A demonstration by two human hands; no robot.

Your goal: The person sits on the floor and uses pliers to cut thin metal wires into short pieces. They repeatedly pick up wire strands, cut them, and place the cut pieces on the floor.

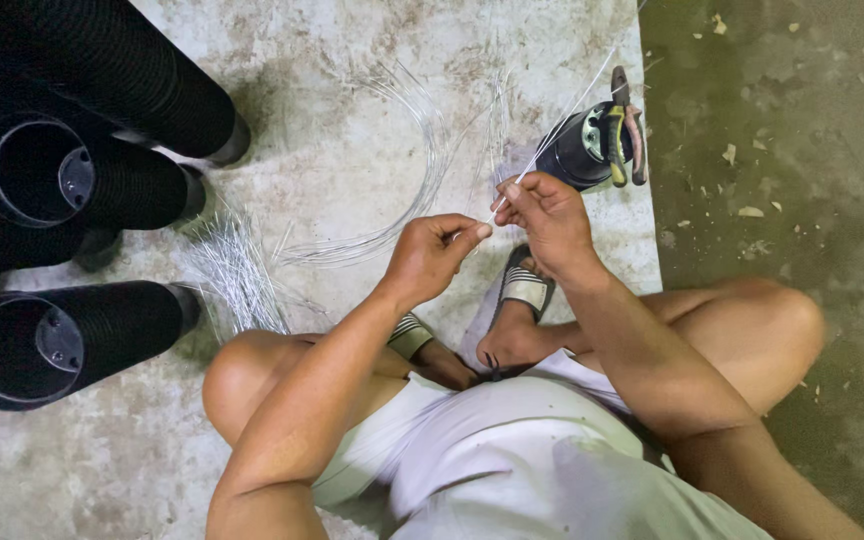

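From the head camera I looked down on my own crossed legs and the stained concrete floor (pixel 352 130). My left hand (pixel 432 255) and right hand (pixel 547 215) were raised close together just above my striped sandal (pixel 524 288). Both had their grip pinched together on a thin, pale length of wire (pixel 562 120), thumb against forefinger on each hand, the two pinches almost touching. From the right hand the wire ran up and away to the right, passing over a short black ribbed tube (pixel 577 150) lying on its side on the floor. A pair of pliers with red and yellow handles (pixel 627 130) rested against the end of that tube.

Further left on the floor lay a loose coil of thin silvery wire (pixel 392 200), and beside my left knee a bundle of short straight wire pieces (pixel 237 270). At the left edge, several long black corrugated tubes (pixel 72 180) lay stacked, their open ends facing me.
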